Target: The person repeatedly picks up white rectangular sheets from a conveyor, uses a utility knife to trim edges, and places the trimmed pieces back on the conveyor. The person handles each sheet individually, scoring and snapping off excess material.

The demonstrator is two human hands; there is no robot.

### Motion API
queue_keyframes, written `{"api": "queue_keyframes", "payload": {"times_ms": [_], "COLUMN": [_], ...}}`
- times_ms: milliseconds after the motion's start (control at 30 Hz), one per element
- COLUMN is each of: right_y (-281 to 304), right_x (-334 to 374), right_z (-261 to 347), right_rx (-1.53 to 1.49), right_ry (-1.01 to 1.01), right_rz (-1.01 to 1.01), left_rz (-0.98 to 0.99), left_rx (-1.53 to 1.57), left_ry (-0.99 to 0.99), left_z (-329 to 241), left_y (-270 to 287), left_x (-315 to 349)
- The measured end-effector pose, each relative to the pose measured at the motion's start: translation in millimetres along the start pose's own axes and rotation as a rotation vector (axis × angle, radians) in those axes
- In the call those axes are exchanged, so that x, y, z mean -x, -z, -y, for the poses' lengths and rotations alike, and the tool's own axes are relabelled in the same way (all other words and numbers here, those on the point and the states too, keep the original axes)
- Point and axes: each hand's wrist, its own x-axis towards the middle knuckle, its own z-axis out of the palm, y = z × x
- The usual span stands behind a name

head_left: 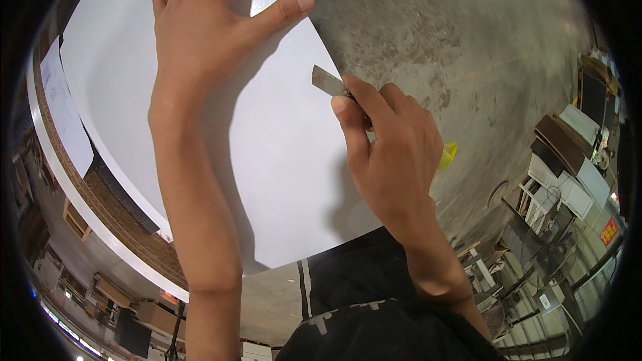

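White laminate fills most of my view: a big board (200, 127) lying over a stack, its edge running from twelve o'clock down to five. Beyond it, grey concrete floor (468, 40) spreads to the three o'clock side. My left hand (200, 20) lies flat with fingers spread, pinning the board near eleven o'clock. My right hand (388, 154) is closed around a yellow-handled scraper (328, 81), its metal blade touching the board's edge at centre. I judge a shallow blade angle and steady downward pressure from the left hand would serve best.
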Motion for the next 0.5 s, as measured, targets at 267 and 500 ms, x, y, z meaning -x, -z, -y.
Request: {"api": "queue_keyframes", "payload": {"times_ms": [267, 500], "right_y": [-13.2, -7.9], "right_x": [-43.4, -38.1], "right_z": [8.8, 9.7], "right_rx": [-0.073, -0.013], "right_ry": [0.042, 0.035], "right_rz": [-0.073, -0.033], "left_rz": [0.033, 0.046], "left_rx": [0.092, -0.04], "left_ry": [0.04, 0.078], "left_z": [25.1, 24.8], "left_y": [-9.0, 6.0], "left_x": [-4.9, -50.4]}}
